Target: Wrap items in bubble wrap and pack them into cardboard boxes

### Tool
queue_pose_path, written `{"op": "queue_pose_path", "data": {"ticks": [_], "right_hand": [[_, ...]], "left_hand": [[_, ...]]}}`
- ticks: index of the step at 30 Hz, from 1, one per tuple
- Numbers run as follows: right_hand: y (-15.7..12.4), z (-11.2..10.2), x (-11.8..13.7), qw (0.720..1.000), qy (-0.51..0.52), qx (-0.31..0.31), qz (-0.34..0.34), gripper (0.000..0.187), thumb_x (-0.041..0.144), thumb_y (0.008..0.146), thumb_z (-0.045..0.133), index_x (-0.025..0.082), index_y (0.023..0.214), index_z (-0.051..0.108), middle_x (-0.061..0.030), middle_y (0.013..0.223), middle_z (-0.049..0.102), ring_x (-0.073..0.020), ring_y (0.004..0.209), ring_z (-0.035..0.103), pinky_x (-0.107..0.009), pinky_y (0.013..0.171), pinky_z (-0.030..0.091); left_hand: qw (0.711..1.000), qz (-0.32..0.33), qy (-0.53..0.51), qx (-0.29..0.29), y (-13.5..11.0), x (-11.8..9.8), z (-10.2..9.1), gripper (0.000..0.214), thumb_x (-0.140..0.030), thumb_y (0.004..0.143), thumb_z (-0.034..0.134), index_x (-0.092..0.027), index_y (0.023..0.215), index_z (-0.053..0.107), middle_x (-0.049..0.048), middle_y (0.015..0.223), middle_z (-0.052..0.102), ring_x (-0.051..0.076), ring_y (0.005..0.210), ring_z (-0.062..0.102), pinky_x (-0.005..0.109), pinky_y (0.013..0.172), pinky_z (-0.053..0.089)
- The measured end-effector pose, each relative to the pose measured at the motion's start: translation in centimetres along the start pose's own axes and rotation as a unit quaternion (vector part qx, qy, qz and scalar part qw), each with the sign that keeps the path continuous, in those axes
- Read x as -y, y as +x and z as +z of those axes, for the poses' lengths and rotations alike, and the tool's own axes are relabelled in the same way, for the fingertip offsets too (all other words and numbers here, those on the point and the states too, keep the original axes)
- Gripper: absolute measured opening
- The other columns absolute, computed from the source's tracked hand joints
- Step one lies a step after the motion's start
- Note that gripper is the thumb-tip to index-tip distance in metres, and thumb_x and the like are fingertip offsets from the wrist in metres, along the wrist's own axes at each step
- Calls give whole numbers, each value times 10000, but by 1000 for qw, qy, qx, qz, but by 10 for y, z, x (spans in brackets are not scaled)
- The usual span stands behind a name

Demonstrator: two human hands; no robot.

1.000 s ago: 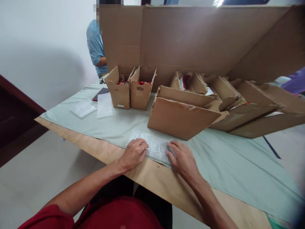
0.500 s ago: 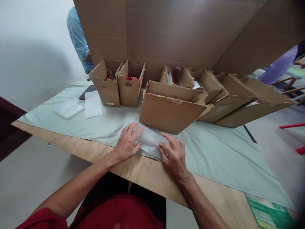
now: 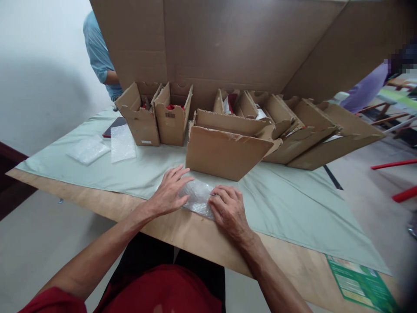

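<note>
Clear bubble wrap (image 3: 197,196), 1 piece, lying flat on green cloth (image 3: 293,208) at the near edge of the table (image 3: 182,228), just in front of a cardboard box (image 3: 211,152). Long axis: roughly along the table edge, from far left to near right. Ends: covered by the hands; contents, if any, cannot be made out.

Left hand (image 3: 170,191): open, fingers spread over the left end, gripping nothing visible; contact uncertain. Right hand (image 3: 228,206): fingers bent over the right end; whether they pinch or only press cannot be told.

Markings: 1 barcode label (image 3: 170,115) on a narrow box (image 3: 169,130), digits too small to read; 1 white label (image 3: 146,142) low on the adjoining box (image 3: 138,126), illegible. Green printed sheet (image 3: 361,282), near right corner: pale text blocks, unreadable, lower part lost in the dark corner of the view.

Also listed: 2 further bubble-wrap pieces (image 3: 123,143) at left, 1 partly covering a dark flat item (image 3: 112,126); slanted open boxes (image 3: 309,145) at right, contents mostly hidden; tall cardboard panel (image 3: 228,43) behind, top cut off; blue sleeve (image 3: 97,48) of another person, partly behind the panel.
</note>
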State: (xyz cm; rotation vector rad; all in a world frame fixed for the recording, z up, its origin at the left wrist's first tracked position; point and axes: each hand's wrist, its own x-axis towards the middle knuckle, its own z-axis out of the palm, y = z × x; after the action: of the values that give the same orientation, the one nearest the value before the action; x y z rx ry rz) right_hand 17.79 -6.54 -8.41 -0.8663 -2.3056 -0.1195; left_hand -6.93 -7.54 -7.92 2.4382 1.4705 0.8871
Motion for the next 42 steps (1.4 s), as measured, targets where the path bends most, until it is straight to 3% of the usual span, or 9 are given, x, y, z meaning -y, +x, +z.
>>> {"op": "queue_pose_path", "data": {"ticks": [6, 11, 15, 21, 26, 30, 35, 39, 42], "right_hand": [[5, -3, 14, 999, -5, -18, -34, 153, 114, 962, 592, 228, 897, 673, -31, 946, 767, -214, 1023, 641, -409, 1014, 388], [4, -13, 21, 999, -7, -20, -33, 232, 43, 951, 549, 209, 1066, 662, -25, 867, 746, -193, 883, 644, -402, 1007, 392], [-1, -20, 10, 996, -76, 44, 1, 225, 53, 947, 529, 204, 996, 688, -32, 785, 715, -214, 801, 604, -418, 953, 385], [6, -59, -5, 995, -89, 3, 51, 167, 179, 977, 570, 225, 862, 680, -51, 920, 734, -233, 875, 612, -396, 838, 390], [10, -97, 12, 999, -20, 31, 21, 128, 175, 980, 573, 221, 884, 644, -63, 1033, 733, -224, 954, 652, -386, 872, 442], [-12, -86, 25, 979, 89, 181, 26, 156, 190, 979, 567, 224, 875, 679, -45, 948, 746, -202, 881, 680, -351, 805, 508], [-37, -80, 26, 923, 192, 297, 153, 180, 399, 944, 653, 235, 971, 721, -53, 1011, 762, -230, 936, 705, -386, 838, 570], [-31, -78, 15, 924, 214, 219, 230, 304, 452, 1026, 486, 259, 1036, 720, -53, 1071, 764, -222, 1009, 715, -389, 887, 580], [-15, -49, 9, 952, 154, 158, 213, 343, 430, 1025, 483, 249, 1243, 675, -87, 1318, 702, -254, 1236, 644, -462, 1056, 514]], "left_hand": [[997, 46, 16, 56, 5, -8, -10, 312, -128, 780, 710, -239, 1069, 676, 119, 1443, 584, 354, 1479, 391, 629, 1198, 292], [996, 26, 33, 75, -2, 3, -17, 378, -168, 828, 683, -251, 1192, 621, 29, 1007, 743, 243, 1014, 679, 617, 1185, 310], [993, 33, 81, 75, -8, 15, -25, 109, -133, 831, 631, -236, 854, 659, 1, 800, 717, 225, 854, 670, 620, 1145, 345], [989, 40, 106, -95, 0, -5, -50, 188, -53, 831, 531, -228, 866, 589, 35, 965, 722, 212, 939, 685, 568, 1147, 380], [991, 95, 71, -64, -24, -12, -54, 199, -33, 856, 527, -226, 892, 563, 60, 1096, 731, 219, 1126, 677, 535, 1161, 384], [995, 51, 57, 65, -62, 3, -48, 222, -21, 831, 555, -225, 907, 601, 71, 1254, 707, 267, 1329, 576, 586, 1196, 322], [977, -31, -53, 206, -81, 6, -66, 160, -326, 837, 738, -244, 953, 666, 46, 1320, 688, 289, 1298, 591, 586, 1229, 286], [988, -66, -76, 119, -61, 2, -68, 149, -321, 987, 544, -232, 979, 663, 33, 1098, 757, 223, 1105, 680, 471, 1097, 476], [998, -33, 0, 58, -40, -1, -41, 201, -269, 991, 519, -195, 1094, 674, 121, 1329, 681, 266, 1284, 603, 469, 1100, 471]]}}
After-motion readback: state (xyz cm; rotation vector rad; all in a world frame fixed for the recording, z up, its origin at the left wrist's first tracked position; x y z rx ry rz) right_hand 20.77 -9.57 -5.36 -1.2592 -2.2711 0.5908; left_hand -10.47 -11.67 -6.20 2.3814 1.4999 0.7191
